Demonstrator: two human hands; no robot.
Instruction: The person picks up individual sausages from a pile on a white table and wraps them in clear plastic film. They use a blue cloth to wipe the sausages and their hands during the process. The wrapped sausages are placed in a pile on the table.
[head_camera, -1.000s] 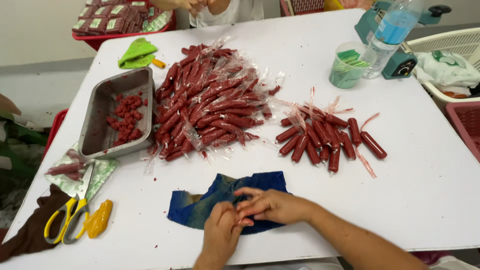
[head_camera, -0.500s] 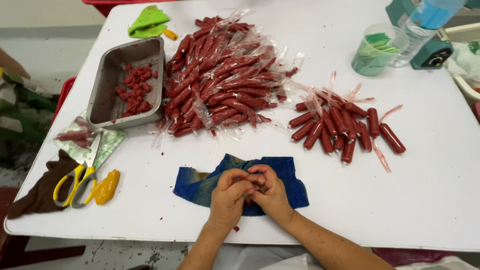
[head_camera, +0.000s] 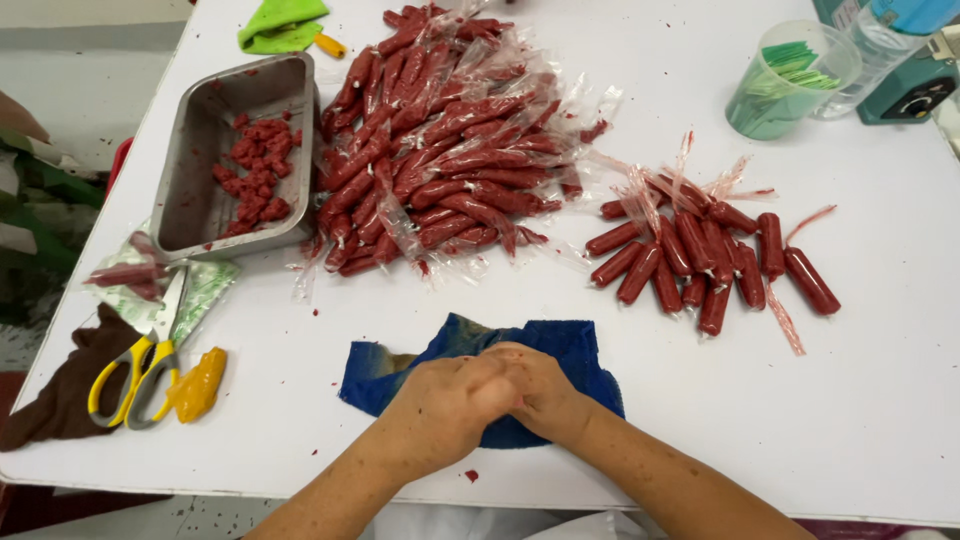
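Your left hand (head_camera: 447, 405) and right hand (head_camera: 535, 385) are pressed together over the blue cloth (head_camera: 575, 350) at the near edge of the desk (head_camera: 880, 400). Both are clenched; what they enclose you cannot tell, since the fingers hide it.

Done, by the look of it: a small group of bare red sausages (head_camera: 700, 255) to your right, lying side by side, long axes running roughly away from you, loose clear wrappers (head_camera: 785, 320) among them.

Left: the large heap of wrapped sausages (head_camera: 440, 150) at centre, long axes mostly slanting from near left to far right. It far outnumbers the bare group.

Also present: metal tray (head_camera: 195, 205) with red pieces, yellow-handled scissors (head_camera: 135, 370), green cup (head_camera: 785, 80).
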